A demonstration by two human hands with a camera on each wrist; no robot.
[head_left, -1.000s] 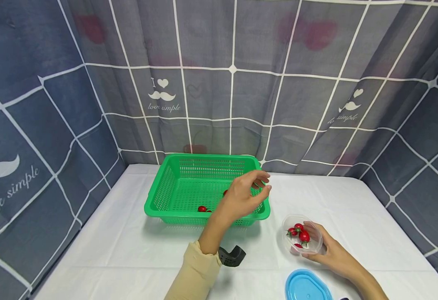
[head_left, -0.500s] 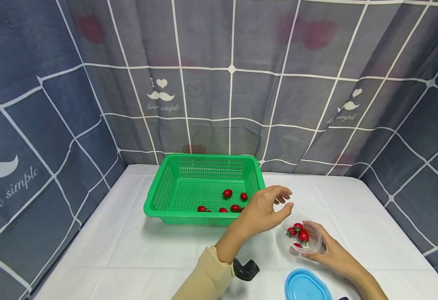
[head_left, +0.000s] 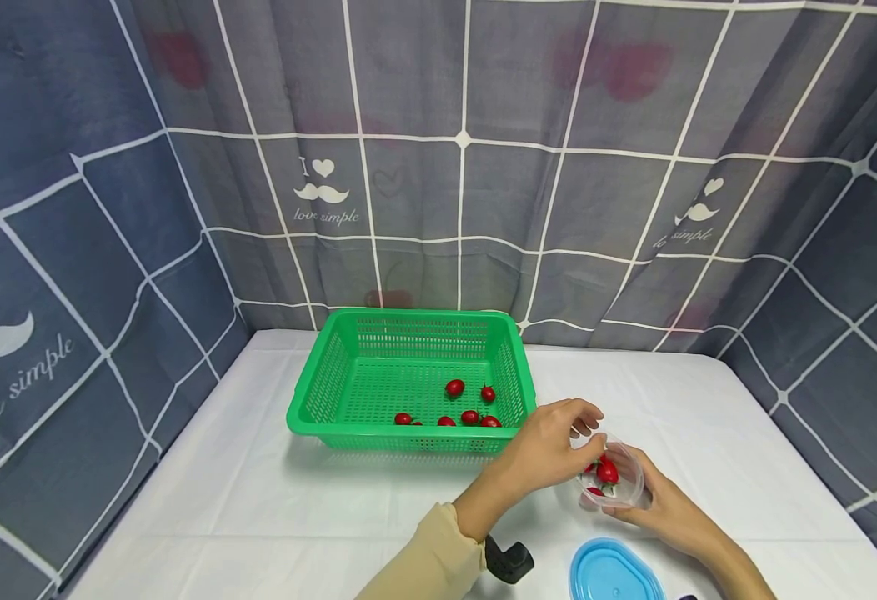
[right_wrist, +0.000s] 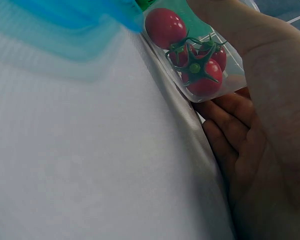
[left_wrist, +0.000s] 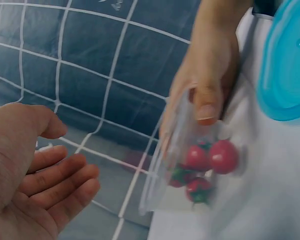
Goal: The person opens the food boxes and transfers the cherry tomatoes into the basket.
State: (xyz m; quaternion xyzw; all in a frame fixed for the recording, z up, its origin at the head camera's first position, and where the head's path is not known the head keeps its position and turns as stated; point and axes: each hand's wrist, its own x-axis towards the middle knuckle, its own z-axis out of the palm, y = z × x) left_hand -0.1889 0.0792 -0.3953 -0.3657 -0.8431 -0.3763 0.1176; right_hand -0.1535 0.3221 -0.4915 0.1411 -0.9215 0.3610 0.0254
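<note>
A clear plastic container [head_left: 628, 490] stands on the white cloth with several cherry tomatoes [head_left: 607, 472] inside. My right hand [head_left: 667, 508] grips it from the right; the right wrist view shows the thumb over the container [right_wrist: 235, 65] and the other fingers along its side. Over the container's left rim hovers my left hand [head_left: 554, 442], its fingers loosely bent. Nothing lies between those fingers in the left wrist view, where the left hand [left_wrist: 35, 175] is apart from the container. From the head, the left fingertips hide part of the tomatoes.
Behind and to the left sits a green plastic basket [head_left: 363, 431] with several more cherry tomatoes [head_left: 455, 388] toward its front right. A blue lid [head_left: 613, 573] lies in front of the container. Dark checked curtains [head_left: 408, 192] enclose the table's back and sides.
My left hand has moved right and toward me, from over the basket to the container's rim, uncovering tomatoes in the basket. The right hand and container stay put.
</note>
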